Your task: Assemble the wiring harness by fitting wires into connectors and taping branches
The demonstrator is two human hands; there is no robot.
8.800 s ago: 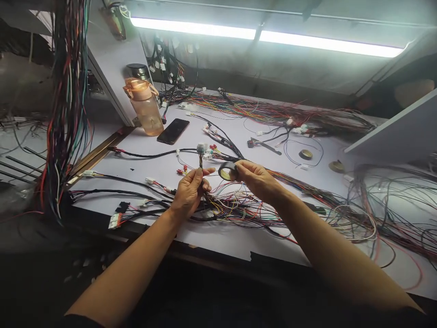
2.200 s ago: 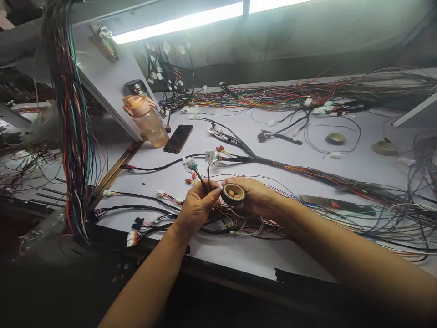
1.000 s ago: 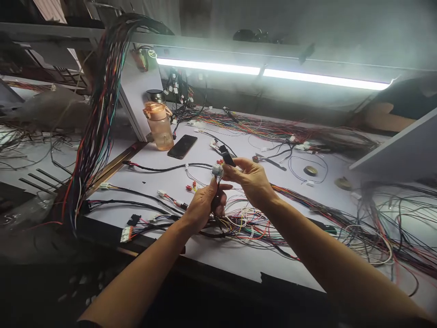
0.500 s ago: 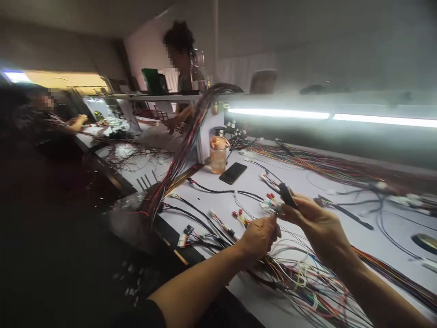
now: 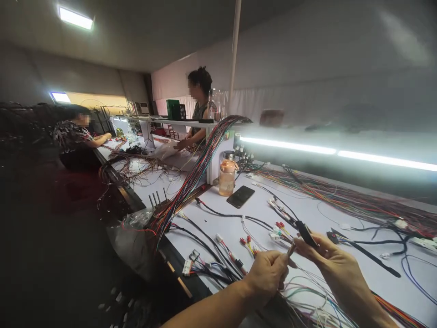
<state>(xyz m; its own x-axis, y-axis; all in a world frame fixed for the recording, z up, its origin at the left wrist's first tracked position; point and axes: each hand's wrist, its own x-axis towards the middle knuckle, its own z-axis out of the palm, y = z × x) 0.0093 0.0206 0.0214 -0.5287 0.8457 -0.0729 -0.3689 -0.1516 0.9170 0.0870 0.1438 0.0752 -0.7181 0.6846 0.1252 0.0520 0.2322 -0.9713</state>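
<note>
My left hand (image 5: 269,273) is closed around a thin bundle of wires (image 5: 291,251) over the front part of the white bench. Close on its right, my right hand (image 5: 336,259) holds a black tape roll (image 5: 307,234), seen nearly edge-on, with fingertips meeting the same wires. Just beyond the hands lie white connectors (image 5: 275,237) and red terminals (image 5: 280,225). More red terminals (image 5: 245,240) on yellow and red leads rest left of them. Loose thin wires (image 5: 319,296) spread below my hands; my fingers hide part of the bundle.
A water bottle (image 5: 227,175) and a phone (image 5: 241,197) stand and lie behind. A thick wire bundle (image 5: 201,166) drapes from the shelf to the left edge, near a plastic bag (image 5: 133,246). Long wires (image 5: 327,189) line the back. Two people (image 5: 200,100) work farther off.
The view has tilted upward, so the bench and my hands appear lower. My hands stay close together on the wires, with the tape roll still in the right one.
</note>
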